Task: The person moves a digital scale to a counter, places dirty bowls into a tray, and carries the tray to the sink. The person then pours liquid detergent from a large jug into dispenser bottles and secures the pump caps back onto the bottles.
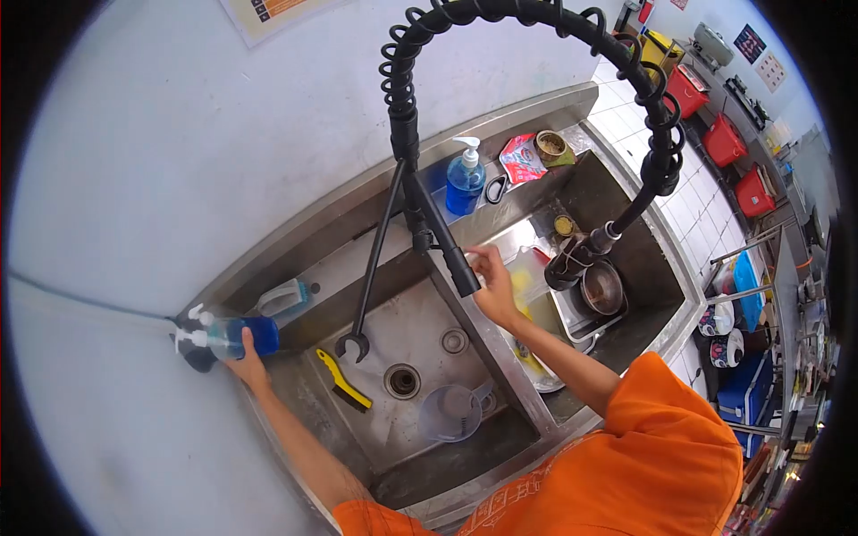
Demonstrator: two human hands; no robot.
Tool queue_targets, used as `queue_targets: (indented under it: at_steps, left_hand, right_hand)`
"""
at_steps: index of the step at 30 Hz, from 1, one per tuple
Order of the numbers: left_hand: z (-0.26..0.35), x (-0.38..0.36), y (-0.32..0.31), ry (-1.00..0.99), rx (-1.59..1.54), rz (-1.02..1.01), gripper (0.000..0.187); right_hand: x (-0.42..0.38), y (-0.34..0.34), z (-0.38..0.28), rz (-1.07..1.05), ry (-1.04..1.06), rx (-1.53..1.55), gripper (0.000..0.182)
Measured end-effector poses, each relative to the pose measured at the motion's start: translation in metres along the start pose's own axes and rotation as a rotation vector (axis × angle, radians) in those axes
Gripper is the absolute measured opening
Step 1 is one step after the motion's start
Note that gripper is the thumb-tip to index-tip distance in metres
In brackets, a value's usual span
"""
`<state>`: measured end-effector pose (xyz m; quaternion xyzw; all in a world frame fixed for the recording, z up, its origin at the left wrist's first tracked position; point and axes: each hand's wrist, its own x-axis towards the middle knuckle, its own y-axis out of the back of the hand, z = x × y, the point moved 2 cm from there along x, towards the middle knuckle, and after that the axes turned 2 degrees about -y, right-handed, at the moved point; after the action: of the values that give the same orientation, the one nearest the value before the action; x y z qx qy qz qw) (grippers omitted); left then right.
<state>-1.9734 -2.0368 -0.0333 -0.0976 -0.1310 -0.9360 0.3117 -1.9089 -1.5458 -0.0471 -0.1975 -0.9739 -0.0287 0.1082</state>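
Observation:
My left hand [248,364] is wrapped around a pump bottle of blue liquid [266,334] at the far-left corner of the sink, its white pump toward the wall. Beside it on the back ledge lies a clear bottle [282,297]. My right hand [494,288] is at the black faucet [458,263] over the sink divider, index finger stretched out and the others loosely bent, with nothing seen in it. In the left basin [393,308] are a yellow-handled brush [342,382] and a clear plastic jug [450,414] near the drain [402,381].
The faucet's coiled hose [527,11] arches overhead, its spray head [567,265] hanging over the right basin [648,286]. A metal bowl [602,288] sits below it. Another blue pump bottle [465,179], a red-and-white packet [521,159] and a small bowl [550,144] line the back ledge.

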Motion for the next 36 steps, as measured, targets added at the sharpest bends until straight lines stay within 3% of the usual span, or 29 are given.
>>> queue_targets:
  at_steps: [2,4,5,7,8,9,12,13,18,20,21,22,24,25,29,33,34,36]
  left_hand:
    - [-0.01,0.003,0.006,-0.029,0.036,-0.018,0.083]
    - [0.007,-0.006,0.003,-0.034,0.055,0.016,0.085]
    - [-0.005,-0.005,0.005,-0.05,0.065,0.028,0.085]
    - [-0.007,-0.01,0.007,-0.084,0.095,0.073,0.086]
    - [-0.002,-0.016,0.001,-0.103,0.118,0.1,0.086]
    - [0.002,-0.024,-0.003,-0.122,0.139,0.126,0.085]
    - [0.002,-0.044,-0.02,-0.12,0.053,0.118,0.083]
    - [-0.003,-0.048,-0.024,-0.081,0.041,0.038,0.078]
    - [-0.009,-0.057,-0.055,0.246,-0.066,-0.285,0.064]
    - [-0.039,-0.05,-0.071,0.29,-0.267,-0.212,0.061]
    - [-0.051,-0.047,-0.078,0.311,-0.369,-0.174,0.059]
    - [-0.043,-0.044,-0.084,0.373,-0.467,-0.204,0.059]
    - [-0.022,-0.036,-0.093,0.497,-0.665,-0.265,0.059]
    - [-0.006,-0.03,-0.096,0.506,-0.73,-0.34,0.06]
    - [-0.006,-0.023,-0.096,0.564,-0.901,-0.253,0.059]
    - [-0.013,-0.024,-0.089,0.499,-0.829,-0.259,0.06]
    - [-0.01,-0.025,-0.085,0.523,-0.847,-0.282,0.06]
    - [-0.01,-0.027,-0.083,0.541,-0.869,-0.336,0.061]
  right_hand:
    - [-0.033,0.018,-0.034,-0.073,0.21,-0.356,0.02]
    - [-0.065,0.043,-0.077,-0.181,0.587,-0.665,0.02]
    - [-0.075,0.057,-0.096,-0.12,0.739,-0.672,0.024]
    - [-0.057,0.077,-0.137,0.223,0.787,-0.912,0.043]
    - [-0.048,0.087,-0.158,0.398,0.776,-1.019,0.054]
    - [-0.023,0.083,-0.17,0.524,0.754,-0.754,0.059]
    - [0.007,0.086,-0.165,0.101,0.046,-0.082,0.056]
    - [0.013,0.089,-0.15,-0.064,0.005,-0.191,0.051]
    - [-0.023,0.03,-0.113,-0.143,-0.085,-0.019,0.046]
    - [-0.035,0.018,-0.08,-0.185,-0.029,-0.144,0.043]
    - [-0.038,0.006,-0.078,-0.171,-0.084,0.008,0.039]
    - [-0.04,-0.006,-0.076,-0.156,-0.14,0.16,0.035]
    - [-0.04,-0.019,-0.072,-0.089,-0.064,0.124,0.032]
    - [-0.041,-0.026,-0.07,-0.055,-0.026,0.107,0.031]
    - [-0.046,-0.055,-0.056,0.076,0.014,0.202,0.03]
    - [-0.085,-0.071,-0.05,0.031,-0.132,0.17,0.031]
    - [-0.095,-0.075,-0.048,-0.042,-0.046,0.028,0.03]
    - [-0.115,-0.097,-0.048,-0.041,0.02,0.261,0.032]
